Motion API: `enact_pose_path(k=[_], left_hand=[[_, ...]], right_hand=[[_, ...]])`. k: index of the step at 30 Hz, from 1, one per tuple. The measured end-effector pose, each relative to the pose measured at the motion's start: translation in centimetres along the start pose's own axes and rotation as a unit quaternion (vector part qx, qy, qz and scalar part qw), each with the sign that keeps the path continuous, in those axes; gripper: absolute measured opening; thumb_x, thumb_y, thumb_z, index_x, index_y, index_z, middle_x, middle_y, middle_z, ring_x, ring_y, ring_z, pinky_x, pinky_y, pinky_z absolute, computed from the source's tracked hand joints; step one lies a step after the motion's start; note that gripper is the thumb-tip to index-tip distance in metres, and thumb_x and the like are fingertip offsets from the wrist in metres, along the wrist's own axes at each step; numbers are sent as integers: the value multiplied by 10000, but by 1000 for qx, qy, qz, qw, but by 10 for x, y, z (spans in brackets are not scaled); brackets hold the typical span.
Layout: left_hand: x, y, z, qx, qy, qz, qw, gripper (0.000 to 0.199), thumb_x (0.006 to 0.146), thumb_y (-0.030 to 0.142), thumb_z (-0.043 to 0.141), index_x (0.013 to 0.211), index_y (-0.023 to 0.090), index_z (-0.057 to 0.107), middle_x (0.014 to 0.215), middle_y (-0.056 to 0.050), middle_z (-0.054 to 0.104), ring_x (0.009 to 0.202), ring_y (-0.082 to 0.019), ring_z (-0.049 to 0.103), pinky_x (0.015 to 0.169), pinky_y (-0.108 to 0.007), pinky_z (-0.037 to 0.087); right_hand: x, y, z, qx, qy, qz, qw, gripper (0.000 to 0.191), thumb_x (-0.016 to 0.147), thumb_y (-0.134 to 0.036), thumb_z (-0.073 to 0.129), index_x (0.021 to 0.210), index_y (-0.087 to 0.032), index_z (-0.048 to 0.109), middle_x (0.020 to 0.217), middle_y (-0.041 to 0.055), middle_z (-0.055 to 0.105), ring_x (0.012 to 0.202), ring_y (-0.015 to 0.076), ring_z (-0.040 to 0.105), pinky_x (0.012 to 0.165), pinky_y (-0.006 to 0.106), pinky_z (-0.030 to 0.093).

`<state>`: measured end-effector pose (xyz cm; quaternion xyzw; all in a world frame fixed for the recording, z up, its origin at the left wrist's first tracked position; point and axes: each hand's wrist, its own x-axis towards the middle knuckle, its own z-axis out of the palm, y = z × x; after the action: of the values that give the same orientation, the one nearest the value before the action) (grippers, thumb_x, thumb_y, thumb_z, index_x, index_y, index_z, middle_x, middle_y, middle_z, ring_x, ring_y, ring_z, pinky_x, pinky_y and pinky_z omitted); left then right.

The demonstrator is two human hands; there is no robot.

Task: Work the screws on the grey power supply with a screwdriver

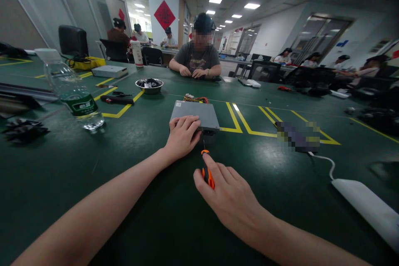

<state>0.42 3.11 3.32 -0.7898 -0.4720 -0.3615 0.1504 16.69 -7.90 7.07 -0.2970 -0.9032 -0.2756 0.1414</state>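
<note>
A grey metal computer power supply (205, 115) lies on the green table, its bundle of coloured cables (195, 99) at the far side. My left hand (184, 135) grips its near left corner, fingers across the top and thumb by the front face. An orange and black screwdriver (207, 173) is held in my right hand (229, 187), closed around the handle with the index finger along it. The thin shaft points away from me at the front face of the power supply, near the left thumb. Whether the tip touches a screw cannot be made out.
To the left stand a water bottle (76, 91) and a metal bowl (149, 86) of small dark parts; dark tools (116, 99) lie between them. A phone-like device (297, 136) with a white cable and a white power bank-like block (364, 203) lie right. Another person sits opposite.
</note>
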Motion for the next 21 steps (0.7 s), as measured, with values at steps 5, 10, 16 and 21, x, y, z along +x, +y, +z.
enact_pose_path(k=[5,10,16,21], left_hand=[[0,0,0,5,0,1,1000,225,855,259,456,1073,231,506,1224,-41,544,1135,-219,451,911,-417,242],[0,0,0,5,1,0,1000,225,850,265,467,1068,230,507,1225,-46,544,1127,-217,456,910,-417,243],[0,-1,0,5,0,0,1000,229,849,262,465,1072,232,504,1228,-45,543,1134,-221,451,909,-421,241],[1,1,-1,4,-3,-5,1000,222,849,265,469,1065,235,509,1217,-44,549,1122,-219,459,908,-417,242]], right_hand=[[2,1,1,10,-1,-41,999,271,816,-118,439,1075,-187,478,1133,204,578,795,199,600,658,315,465],[2,4,1,23,36,-17,999,192,809,-92,445,982,-162,490,1092,250,583,767,188,615,655,303,477],[-1,2,3,24,24,-12,999,246,795,-63,432,1023,-137,485,1099,269,571,851,213,627,684,306,500],[1,10,1,15,75,10,997,180,811,-84,462,983,-126,496,1045,259,595,770,193,636,639,286,504]])
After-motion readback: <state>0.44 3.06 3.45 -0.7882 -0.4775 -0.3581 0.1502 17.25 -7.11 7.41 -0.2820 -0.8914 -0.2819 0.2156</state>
